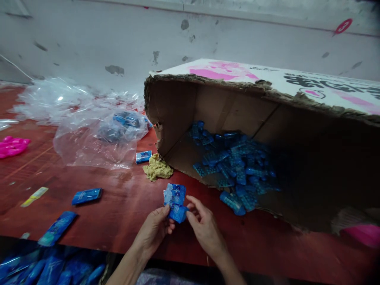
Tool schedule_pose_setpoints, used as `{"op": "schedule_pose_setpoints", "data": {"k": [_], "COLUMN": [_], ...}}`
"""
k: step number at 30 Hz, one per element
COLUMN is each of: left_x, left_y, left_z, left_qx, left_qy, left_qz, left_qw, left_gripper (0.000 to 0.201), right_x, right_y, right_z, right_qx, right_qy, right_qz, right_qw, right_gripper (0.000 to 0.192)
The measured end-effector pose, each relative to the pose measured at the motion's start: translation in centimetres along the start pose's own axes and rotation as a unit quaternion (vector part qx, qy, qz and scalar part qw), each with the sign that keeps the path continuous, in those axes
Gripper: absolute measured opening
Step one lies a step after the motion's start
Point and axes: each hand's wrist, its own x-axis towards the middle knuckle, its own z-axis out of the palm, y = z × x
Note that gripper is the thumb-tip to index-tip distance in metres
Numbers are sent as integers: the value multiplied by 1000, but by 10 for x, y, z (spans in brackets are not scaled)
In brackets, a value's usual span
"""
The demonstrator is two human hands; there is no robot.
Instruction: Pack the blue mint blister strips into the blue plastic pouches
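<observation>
My left hand (156, 231) and my right hand (204, 227) meet over the front of a dark red table (124, 213). Together they pinch a small stack of blue packets (175, 202), held upright between the fingertips of both hands. Just right of my hands a big cardboard box (267, 103) lies on its side with its open mouth toward me. A heap of the same blue packets (237, 166) spills across its lower wall, and a few reach the table edge of the box.
Crumpled clear plastic bags (89, 126) cover the table's back left, one with blue packets inside. A yellowish rag (158, 168) lies by the box corner. Loose blue packets (86, 195) dot the left. Pink items (12, 145) sit far left. More blue packets (44, 269) fill a container below.
</observation>
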Motion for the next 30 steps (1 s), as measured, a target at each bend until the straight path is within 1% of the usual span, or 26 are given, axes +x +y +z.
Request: {"op": "schedule_pose_setpoints", "data": {"k": [1,2,3,4,5,7,8,10,13,17,20,22,24,26,30], "left_x": [0,0,-1,-1,-2,-4,-5,-7,-7,-6,-6,-6,-7,-8,-8], "left_y": [-1,-1,-1,-1,-1,-1,-1,-1,-1,-3,-5,-5,-5,-4,-3], "left_z": [-1,-1,-1,-1,-1,0,1,1,-1,-5,-4,-3,-2,-2,-4], "left_qx": [-9,-17,-23,-29,-33,-40,-44,-52,-64,-70,-63,-56,-53,-57,-57], "left_qy": [15,30,46,59,69,75,77,81,90,93,101,101,99,100,104], "left_qz": [-6,-12,-17,-21,-24,-30,-31,-33,-28,-29,-37,-36,-30,-22,-17], "left_qw": [1000,999,999,998,997,996,996,995,993,993,992,993,993,993,993], "left_gripper": [23,23,23,23,23,22,22,21,18,17,16,15,14,13,13], "right_x": [1,1,2,3,4,6,7,9,11,13,13,12,8,3,-3], "right_y": [5,10,17,23,28,35,37,37,35,33,28,25,23,23,23], "right_z": [-11,-22,-34,-44,-52,-62,-64,-64,-65,-68,-58,-47,-39,-37,-43], "right_qx": [-74,-162,-251,-334,-401,-488,-513,-537,-550,-554,-526,-499,-487,-487,-473], "right_qy": [11,39,78,99,104,93,81,62,42,13,-10,-30,-32,-20,-19], "right_qz": [-15,-25,-18,-2,11,29,30,23,27,58,28,-8,-35,-44,-41], "right_qw": [997,986,965,937,910,867,854,841,834,830,850,866,872,872,880], "right_gripper": [35,34,34,34,35,36,38,41,41,30,32,40,49,53,48]}}
